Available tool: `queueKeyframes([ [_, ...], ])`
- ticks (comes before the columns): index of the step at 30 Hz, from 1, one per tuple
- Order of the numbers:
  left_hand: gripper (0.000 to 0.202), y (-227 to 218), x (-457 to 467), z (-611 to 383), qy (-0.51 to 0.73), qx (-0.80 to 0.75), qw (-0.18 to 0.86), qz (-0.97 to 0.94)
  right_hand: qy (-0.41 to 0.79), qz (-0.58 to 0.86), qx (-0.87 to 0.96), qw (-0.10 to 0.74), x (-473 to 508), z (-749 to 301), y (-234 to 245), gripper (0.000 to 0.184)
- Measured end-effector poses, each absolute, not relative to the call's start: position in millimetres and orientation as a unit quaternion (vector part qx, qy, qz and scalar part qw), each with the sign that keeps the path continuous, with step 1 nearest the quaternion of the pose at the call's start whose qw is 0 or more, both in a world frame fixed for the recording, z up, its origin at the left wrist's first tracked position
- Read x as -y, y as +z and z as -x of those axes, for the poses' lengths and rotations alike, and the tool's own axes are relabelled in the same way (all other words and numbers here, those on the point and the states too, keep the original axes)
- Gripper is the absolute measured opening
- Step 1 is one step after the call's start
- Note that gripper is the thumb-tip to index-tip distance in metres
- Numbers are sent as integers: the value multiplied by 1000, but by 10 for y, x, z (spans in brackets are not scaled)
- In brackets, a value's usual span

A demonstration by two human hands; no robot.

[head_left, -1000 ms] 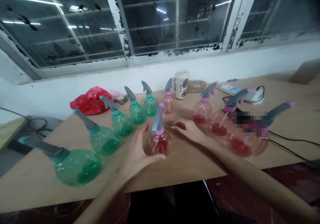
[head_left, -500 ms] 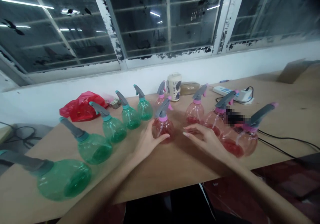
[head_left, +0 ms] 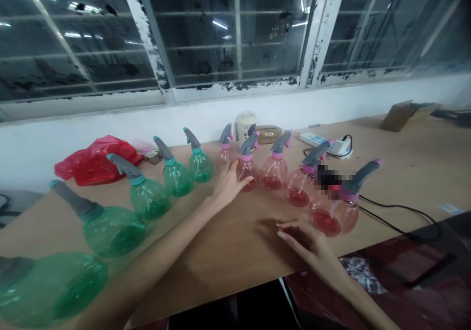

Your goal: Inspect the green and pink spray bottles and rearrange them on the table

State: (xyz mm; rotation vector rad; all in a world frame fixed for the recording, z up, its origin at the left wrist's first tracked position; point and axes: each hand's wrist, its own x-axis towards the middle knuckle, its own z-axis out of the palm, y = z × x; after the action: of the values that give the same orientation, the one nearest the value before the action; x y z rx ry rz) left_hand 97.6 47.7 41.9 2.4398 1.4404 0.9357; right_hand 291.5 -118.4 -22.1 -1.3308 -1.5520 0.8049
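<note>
The pink spray bottle [head_left: 247,167] is upright at the far middle of the surface [head_left: 228,256], with another pink bottle [head_left: 223,157] just past it on the left and three more pink bottles [head_left: 274,170] in a line to the right. The left hand [head_left: 228,187] grasps it, fingers around the left side and thumb across the near side, maybe to keep it steady. It is round and see-through, with a gray top, a pink ring and what looks like red water low inside. The right hand [head_left: 319,249] holds nothing; its fingers are loose and bent. Five green spray bottles [head_left: 178,177] line up on the left, so the colors seem kept apart. Farther back are a red plastic bag [head_left: 97,161], a cup [head_left: 245,124] and a white power strip [head_left: 311,139].
</note>
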Motion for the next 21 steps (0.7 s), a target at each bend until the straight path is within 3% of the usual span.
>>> queueKeyframes([
  [21, 53, 438, -645, -1284, 343, -493, 32, -799, 307, 555, 618, 464, 1176, -2913, -281, 22],
])
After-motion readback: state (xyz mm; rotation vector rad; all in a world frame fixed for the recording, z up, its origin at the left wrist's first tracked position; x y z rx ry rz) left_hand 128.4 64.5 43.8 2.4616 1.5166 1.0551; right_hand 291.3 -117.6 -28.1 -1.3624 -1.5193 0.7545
